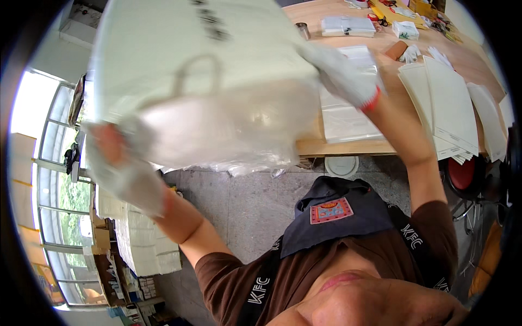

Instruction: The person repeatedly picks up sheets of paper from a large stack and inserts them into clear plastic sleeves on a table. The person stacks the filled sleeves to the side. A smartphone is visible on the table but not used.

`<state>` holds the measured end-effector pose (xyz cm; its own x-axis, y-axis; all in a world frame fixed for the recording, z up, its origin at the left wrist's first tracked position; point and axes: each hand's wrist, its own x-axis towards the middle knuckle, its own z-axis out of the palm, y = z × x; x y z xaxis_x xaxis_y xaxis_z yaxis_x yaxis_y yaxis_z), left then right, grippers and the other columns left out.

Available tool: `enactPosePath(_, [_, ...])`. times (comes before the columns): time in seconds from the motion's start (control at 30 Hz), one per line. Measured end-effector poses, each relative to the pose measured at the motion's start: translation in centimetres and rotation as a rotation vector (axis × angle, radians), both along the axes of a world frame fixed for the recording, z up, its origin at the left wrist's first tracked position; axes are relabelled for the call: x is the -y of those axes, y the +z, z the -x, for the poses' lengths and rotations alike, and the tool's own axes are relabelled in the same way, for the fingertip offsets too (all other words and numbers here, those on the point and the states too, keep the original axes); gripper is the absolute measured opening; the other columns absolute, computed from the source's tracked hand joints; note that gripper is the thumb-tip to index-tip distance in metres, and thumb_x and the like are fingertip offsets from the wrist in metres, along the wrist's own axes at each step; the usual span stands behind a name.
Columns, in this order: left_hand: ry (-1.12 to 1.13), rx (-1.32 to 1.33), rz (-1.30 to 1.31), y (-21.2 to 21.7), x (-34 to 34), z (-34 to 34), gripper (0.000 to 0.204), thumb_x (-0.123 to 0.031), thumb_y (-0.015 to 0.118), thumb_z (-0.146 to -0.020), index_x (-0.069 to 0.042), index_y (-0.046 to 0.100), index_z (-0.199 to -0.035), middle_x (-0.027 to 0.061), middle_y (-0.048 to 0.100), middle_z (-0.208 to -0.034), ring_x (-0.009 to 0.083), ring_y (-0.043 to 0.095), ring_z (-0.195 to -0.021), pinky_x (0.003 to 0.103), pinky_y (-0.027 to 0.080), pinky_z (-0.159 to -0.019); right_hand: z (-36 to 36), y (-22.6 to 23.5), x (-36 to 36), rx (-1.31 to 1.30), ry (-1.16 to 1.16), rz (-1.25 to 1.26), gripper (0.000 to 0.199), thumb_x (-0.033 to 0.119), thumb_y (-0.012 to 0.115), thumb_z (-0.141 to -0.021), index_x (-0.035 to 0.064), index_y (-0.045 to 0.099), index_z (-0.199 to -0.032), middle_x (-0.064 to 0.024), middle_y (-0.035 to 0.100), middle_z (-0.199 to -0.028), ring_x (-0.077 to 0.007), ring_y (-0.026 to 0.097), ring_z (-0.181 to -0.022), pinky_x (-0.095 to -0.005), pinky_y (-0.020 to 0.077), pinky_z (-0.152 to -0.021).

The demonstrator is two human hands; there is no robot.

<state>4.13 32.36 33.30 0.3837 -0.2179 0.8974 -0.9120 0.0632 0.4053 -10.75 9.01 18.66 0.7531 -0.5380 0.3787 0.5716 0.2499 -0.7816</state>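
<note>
Up in front of me is a large white paper bag [163, 60] with a loop handle and dark printing, blurred by motion. Clear plastic film [234, 125] covers its lower part and hangs loosely below. My left hand [122, 163], in a white glove with the thumb showing bare, is closed on the lower left corner. At the right edge my right hand [342, 76], in a white glove with a red cuff, grips the bag's side; its fingertips are partly hidden. Flat clear plastic bags [348, 117] lie on the wooden table under my right hand.
White printed card sheets [446, 103] lie fanned at the table's right. Farther back are a plastic-wrapped stack [348, 26], a tissue box [405, 30], spare gloves [410, 53] and tape. A red stool [462, 174] stands at right, wrapped white stacks [144, 239] at left.
</note>
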Motion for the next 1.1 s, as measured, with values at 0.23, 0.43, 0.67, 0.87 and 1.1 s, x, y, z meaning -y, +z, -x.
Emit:
enactPosePath(0.23, [0.568,-0.054,-0.641,4.3,-4.5,-19.0,0.042,-0.032,0.05,-0.093,0.007,0.054,-0.11,0.0127,0.058,-0.106,0.0238,0.054,-0.095,0.037,0.042,-0.085,-9.9,11.7,-0.2,-0.31,0.146,0.474,0.039,0.044,0.061,-0.087,0.0044,0.063,-0.085,-0.0039,0.057,-0.064,-0.0093,0.045,-0.05,-0.0252,0.0365,-0.044])
enactPosePath(0.43, [0.256,0.168,0.325,-13.9,-1.3,-8.1,0.04,-0.034,0.055,-0.093,-0.002,0.048,-0.117,0.0152,0.051,-0.121,0.0309,0.055,-0.103,0.037,0.049,-0.088,-0.9,5.4,0.9,-0.471,0.062,0.375,0.054,0.055,0.057,-0.085,0.0013,0.062,-0.089,-0.009,0.065,-0.072,-0.0132,0.054,-0.053,-0.0241,0.0444,-0.048])
enactPosePath(0.67, [-0.873,0.084,-0.688,-29.5,12.8,9.6,0.03,-0.021,0.054,-0.086,-0.01,0.056,-0.114,0.0141,0.058,-0.111,0.0337,0.055,-0.102,0.042,0.045,-0.088,11.5,-9.3,0.2,-0.654,-0.288,-0.094,0.038,0.04,0.052,-0.092,0.0038,0.06,-0.094,-0.0022,0.059,-0.068,-0.0095,0.055,-0.056,-0.0217,0.0442,-0.05])
enactPosePath(0.87, [-0.645,0.207,-0.969,-42.7,24.3,10.8,0.027,-0.026,0.061,-0.079,-0.015,0.062,-0.103,0.0133,0.063,-0.097,0.0296,0.059,-0.093,0.037,0.046,-0.083,18.6,-20.4,-5.8,-0.577,-0.431,-0.495,0.028,0.034,0.053,-0.092,0.0064,0.057,-0.094,-0.0021,0.062,-0.076,-0.0106,0.056,-0.061,-0.0252,0.0483,-0.057])
enactPosePath(1.1, [-0.646,-0.066,-1.574,-42.3,29.4,11.0,0.011,-0.028,0.062,-0.079,-0.018,0.067,-0.083,0.003,0.068,-0.087,0.022,0.063,-0.081,0.034,0.047,-0.073,22.0,-25.8,-10.5,-0.596,-0.51,-0.777,0.026,0.035,0.052,-0.092,0.0099,0.056,-0.091,-0.0015,0.063,-0.077,-0.009,0.056,-0.061,-0.0249,0.048,-0.056])
